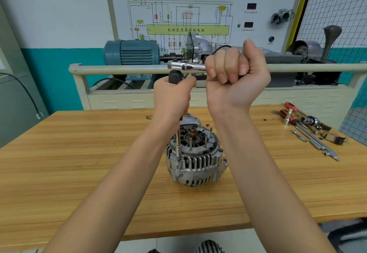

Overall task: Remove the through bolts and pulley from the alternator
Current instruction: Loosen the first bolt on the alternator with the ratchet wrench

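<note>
The right hand [236, 70] grips the ratchet [185, 66] handle; the left hand [172, 95] holds its extension bar [178, 143] (upright) on the alternator [195, 159], which sits on the table [79, 153].

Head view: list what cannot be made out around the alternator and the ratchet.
- Ratchet handle: wrapped inside the right hand.
- Top of the extension bar: covered by the left hand.
- Bolt head under the socket: capped by the socket, on the alternator.
- Pulley: not visible; the alternator body may hide it.
- Loose tools on the table: too small to identify individually.
</note>
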The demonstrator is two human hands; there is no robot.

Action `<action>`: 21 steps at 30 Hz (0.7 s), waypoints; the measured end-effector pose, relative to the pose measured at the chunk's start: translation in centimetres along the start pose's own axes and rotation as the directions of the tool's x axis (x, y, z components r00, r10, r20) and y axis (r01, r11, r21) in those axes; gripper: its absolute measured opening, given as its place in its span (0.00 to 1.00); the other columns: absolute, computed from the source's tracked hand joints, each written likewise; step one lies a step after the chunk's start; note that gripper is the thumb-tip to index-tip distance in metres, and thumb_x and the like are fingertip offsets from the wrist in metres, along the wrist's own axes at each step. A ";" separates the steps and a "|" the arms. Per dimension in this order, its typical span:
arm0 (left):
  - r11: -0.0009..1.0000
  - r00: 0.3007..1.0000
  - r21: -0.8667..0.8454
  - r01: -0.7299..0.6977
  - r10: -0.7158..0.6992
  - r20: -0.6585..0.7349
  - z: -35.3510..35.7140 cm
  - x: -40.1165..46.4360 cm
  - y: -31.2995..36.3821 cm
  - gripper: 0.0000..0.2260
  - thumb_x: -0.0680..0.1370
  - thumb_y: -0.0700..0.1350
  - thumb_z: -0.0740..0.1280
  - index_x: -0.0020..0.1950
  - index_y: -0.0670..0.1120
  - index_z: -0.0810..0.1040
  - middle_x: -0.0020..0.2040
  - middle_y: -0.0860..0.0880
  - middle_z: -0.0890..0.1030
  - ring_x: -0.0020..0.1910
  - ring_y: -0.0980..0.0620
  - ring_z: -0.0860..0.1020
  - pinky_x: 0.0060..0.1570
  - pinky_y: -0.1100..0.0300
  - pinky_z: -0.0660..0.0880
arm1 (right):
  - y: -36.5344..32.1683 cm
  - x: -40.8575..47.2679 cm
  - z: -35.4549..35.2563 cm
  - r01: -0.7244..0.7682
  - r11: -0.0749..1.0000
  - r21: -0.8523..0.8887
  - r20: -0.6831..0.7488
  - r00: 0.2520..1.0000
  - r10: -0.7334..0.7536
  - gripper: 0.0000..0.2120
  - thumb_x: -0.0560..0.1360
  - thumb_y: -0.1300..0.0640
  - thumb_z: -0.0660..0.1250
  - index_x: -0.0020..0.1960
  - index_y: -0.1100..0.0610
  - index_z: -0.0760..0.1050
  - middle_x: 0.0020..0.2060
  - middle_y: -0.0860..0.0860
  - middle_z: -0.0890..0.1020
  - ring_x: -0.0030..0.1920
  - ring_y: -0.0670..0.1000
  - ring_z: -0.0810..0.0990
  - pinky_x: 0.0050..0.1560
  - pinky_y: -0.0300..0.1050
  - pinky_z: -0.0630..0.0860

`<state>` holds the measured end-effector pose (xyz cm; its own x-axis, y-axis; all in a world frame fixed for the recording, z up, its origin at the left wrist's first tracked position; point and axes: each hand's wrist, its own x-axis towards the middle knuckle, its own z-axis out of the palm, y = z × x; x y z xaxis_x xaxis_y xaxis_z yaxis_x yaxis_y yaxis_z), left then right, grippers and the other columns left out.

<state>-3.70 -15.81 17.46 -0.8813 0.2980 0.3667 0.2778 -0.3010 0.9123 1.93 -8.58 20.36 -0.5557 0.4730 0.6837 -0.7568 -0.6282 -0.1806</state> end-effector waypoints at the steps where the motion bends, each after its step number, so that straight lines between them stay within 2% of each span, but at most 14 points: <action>1: 1.000 0.998 0.017 -0.021 0.022 -0.067 0.4 0.0 -0.1 0.18 0.73 0.35 0.65 0.30 0.48 0.60 0.24 0.50 0.60 0.22 0.53 0.56 0.24 0.64 0.54 | 0.3 -0.4 0.3 0.079 0.994 -0.073 0.058 0.996 -0.075 0.26 0.77 0.65 0.53 0.21 0.54 0.60 0.16 0.48 0.60 0.19 0.46 0.57 0.25 0.41 0.58; 4: 0.996 0.986 0.044 -0.082 0.087 -0.141 1.1 -0.1 -0.2 0.21 0.72 0.35 0.67 0.28 0.48 0.58 0.26 0.50 0.58 0.27 0.52 0.54 0.27 0.60 0.52 | 1.4 -1.6 1.3 0.322 0.922 -0.216 0.174 0.942 -0.288 0.19 0.74 0.69 0.55 0.28 0.52 0.63 0.17 0.47 0.62 0.19 0.46 0.59 0.27 0.42 0.56; 6: 0.994 0.987 0.039 -0.098 0.102 -0.121 1.0 -0.2 -0.3 0.22 0.71 0.34 0.68 0.28 0.49 0.58 0.26 0.50 0.58 0.27 0.52 0.54 0.27 0.61 0.52 | 1.5 -1.9 1.4 0.358 0.906 -0.226 0.192 0.928 -0.319 0.18 0.73 0.69 0.55 0.29 0.52 0.63 0.17 0.47 0.62 0.19 0.46 0.59 0.27 0.42 0.55; 9: 0.999 0.999 0.024 -0.046 0.046 -0.011 0.0 -0.3 -0.2 0.19 0.72 0.33 0.66 0.30 0.48 0.61 0.24 0.51 0.60 0.22 0.53 0.57 0.22 0.64 0.56 | 0.7 -1.3 1.0 0.218 0.964 -0.153 0.169 0.967 -0.192 0.22 0.73 0.66 0.55 0.23 0.53 0.59 0.16 0.48 0.61 0.18 0.46 0.58 0.26 0.41 0.55; 11: 1.000 0.990 -0.015 -0.011 0.013 0.142 -1.0 -0.1 0.1 0.18 0.73 0.33 0.66 0.29 0.47 0.63 0.21 0.52 0.61 0.20 0.54 0.58 0.21 0.65 0.58 | 0.0 -0.3 0.5 0.069 0.994 -0.085 0.119 0.991 -0.058 0.25 0.75 0.65 0.55 0.20 0.54 0.60 0.15 0.47 0.60 0.18 0.45 0.57 0.25 0.39 0.57; 14: 0.993 0.897 -0.085 0.084 -0.038 0.441 -2.6 0.3 0.7 0.17 0.72 0.39 0.66 0.25 0.47 0.66 0.20 0.52 0.63 0.18 0.55 0.59 0.21 0.66 0.59 | -0.4 1.0 -0.3 -0.173 0.977 0.125 0.016 0.985 0.173 0.24 0.73 0.60 0.56 0.18 0.55 0.61 0.14 0.48 0.59 0.17 0.46 0.56 0.24 0.36 0.57; 16: 0.983 0.819 -0.111 0.146 -0.057 0.571 -3.0 0.5 0.9 0.16 0.71 0.41 0.66 0.24 0.48 0.67 0.18 0.53 0.62 0.17 0.56 0.59 0.19 0.67 0.58 | -0.4 1.6 -0.8 -0.259 0.923 0.284 -0.017 0.961 0.275 0.23 0.72 0.60 0.56 0.18 0.56 0.60 0.14 0.48 0.59 0.19 0.46 0.52 0.24 0.36 0.56; 18: 0.977 0.810 -0.126 0.174 -0.069 0.582 -2.8 0.5 0.9 0.18 0.72 0.41 0.64 0.23 0.48 0.65 0.17 0.54 0.61 0.15 0.58 0.57 0.18 0.67 0.55 | -0.3 1.8 -1.1 -0.253 0.909 0.333 -0.041 0.959 0.282 0.23 0.72 0.60 0.56 0.19 0.56 0.60 0.14 0.48 0.59 0.18 0.46 0.52 0.23 0.36 0.55; 21: 0.985 0.898 -0.112 0.134 -0.072 0.435 -2.1 0.4 0.7 0.21 0.74 0.39 0.64 0.22 0.49 0.63 0.18 0.54 0.59 0.16 0.58 0.55 0.19 0.68 0.53 | -0.2 1.2 -0.6 -0.173 0.959 0.224 -0.053 0.981 0.189 0.23 0.72 0.60 0.56 0.19 0.55 0.60 0.15 0.48 0.59 0.17 0.46 0.57 0.22 0.38 0.57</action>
<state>-4.68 -17.82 17.87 -0.6449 0.6833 0.3424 0.1131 -0.3577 0.9269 1.16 -7.49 20.77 -0.7063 0.3773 0.5990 -0.5524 -0.8229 -0.1330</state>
